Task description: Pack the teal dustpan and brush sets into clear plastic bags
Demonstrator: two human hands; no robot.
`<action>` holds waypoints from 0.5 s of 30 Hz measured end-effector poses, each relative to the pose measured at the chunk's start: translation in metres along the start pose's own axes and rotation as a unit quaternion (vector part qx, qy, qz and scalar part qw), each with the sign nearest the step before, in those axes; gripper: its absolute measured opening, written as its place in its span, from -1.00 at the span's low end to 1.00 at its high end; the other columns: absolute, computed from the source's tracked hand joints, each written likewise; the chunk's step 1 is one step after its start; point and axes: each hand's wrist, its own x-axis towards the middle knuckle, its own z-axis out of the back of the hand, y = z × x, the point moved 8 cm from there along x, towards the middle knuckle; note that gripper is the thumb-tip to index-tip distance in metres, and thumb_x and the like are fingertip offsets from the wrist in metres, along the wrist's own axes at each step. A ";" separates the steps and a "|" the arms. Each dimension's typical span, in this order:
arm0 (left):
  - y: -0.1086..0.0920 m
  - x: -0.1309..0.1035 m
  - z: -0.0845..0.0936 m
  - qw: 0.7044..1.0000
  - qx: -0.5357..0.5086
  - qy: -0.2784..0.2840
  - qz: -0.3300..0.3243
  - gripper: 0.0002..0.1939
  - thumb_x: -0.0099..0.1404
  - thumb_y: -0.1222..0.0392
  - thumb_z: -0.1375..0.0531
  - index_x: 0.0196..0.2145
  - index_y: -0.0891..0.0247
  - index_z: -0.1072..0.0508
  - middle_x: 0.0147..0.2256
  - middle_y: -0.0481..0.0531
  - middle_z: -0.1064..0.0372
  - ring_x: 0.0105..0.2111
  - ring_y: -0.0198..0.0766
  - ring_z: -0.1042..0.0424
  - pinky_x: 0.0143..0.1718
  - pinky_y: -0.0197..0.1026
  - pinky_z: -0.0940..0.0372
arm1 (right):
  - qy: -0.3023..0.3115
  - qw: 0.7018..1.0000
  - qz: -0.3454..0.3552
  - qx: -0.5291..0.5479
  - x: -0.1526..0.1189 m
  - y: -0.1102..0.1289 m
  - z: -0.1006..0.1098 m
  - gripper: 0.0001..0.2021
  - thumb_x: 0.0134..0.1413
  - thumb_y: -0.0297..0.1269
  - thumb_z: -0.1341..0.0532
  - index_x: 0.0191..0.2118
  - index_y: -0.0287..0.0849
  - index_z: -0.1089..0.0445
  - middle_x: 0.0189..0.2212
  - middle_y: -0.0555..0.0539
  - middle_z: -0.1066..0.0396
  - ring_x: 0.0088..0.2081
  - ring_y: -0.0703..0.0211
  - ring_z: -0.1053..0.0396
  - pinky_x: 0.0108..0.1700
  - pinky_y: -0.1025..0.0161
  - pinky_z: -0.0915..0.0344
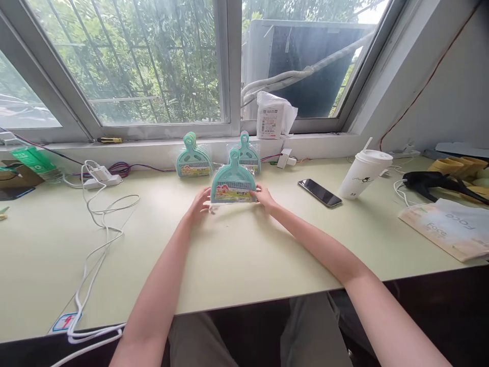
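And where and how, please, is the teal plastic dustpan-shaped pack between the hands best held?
Grip the pack probably by its lower side edges, left hand and right hand from opposite sides: the upright body is widest there, the handle above narrow.

You have two hands (pixel 199 204) (pixel 265 198) at one desk (pixel 229 265), with three dustpan packs (pixel 234 178) (pixel 193 162) (pixel 252 154), one cup (pixel 364 174), one soft pack (pixel 451 228), one box (pixel 270 121) and one cutter (pixel 109 139) before you.

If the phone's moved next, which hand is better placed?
Probably the right hand: at the right edge of the front teal pack, it's nearer the phone; the left hand is at its left.
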 end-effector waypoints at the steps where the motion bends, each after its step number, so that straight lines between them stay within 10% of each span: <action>1: -0.001 -0.003 -0.012 0.998 -0.041 0.049 0.018 -0.34 0.22 -0.31 -0.07 0.07 0.20 -0.40 -0.01 0.20 -0.46 -0.01 0.04 -0.44 -0.16 -0.03 -0.40 | 0.031 0.999 0.011 -0.005 -0.010 0.003 -0.003 -0.85 0.03 -0.27 -0.23 -0.23 -0.09 -0.37 -0.31 -0.03 -0.54 -0.32 0.17 -0.44 -0.22 0.23 -0.34; 9: -0.005 -0.025 -0.043 0.994 -0.091 0.031 0.048 -0.54 0.10 0.04 -0.26 -0.04 0.23 -0.47 -0.20 0.09 -0.55 -0.12 0.03 -0.52 -0.05 0.02 -0.38 | -0.050 0.941 0.283 -0.179 -0.097 0.063 0.020 -0.73 0.21 -0.27 -0.16 0.02 -0.09 -0.34 0.12 -0.20 -0.34 0.10 -0.06 -0.30 0.15 -0.03 -0.19; 12: -0.003 -0.024 -0.043 0.993 -0.116 0.001 0.036 -0.54 0.13 0.05 -0.23 -0.02 0.26 -0.45 -0.19 0.11 -0.54 -0.12 0.00 -0.52 -0.06 0.01 -0.40 | 0.077 0.913 0.359 -0.177 -0.126 0.073 -0.006 -0.73 0.32 -0.11 -0.07 -0.22 -0.12 -0.46 -0.11 -0.17 -0.48 0.00 -0.03 -0.36 0.14 0.01 -0.19; 15: -0.006 -0.021 -0.041 0.988 -0.156 -0.015 0.012 -0.56 0.16 0.02 -0.21 -0.05 0.28 -0.46 -0.15 0.12 -0.54 -0.09 -0.02 -0.51 -0.02 -0.02 -0.40 | 0.159 0.947 0.268 -0.083 -0.127 0.059 -0.020 -0.45 0.33 0.12 0.05 -0.44 -0.14 -0.46 -0.40 -0.09 -0.50 -0.29 0.10 -0.45 -0.04 0.14 -0.32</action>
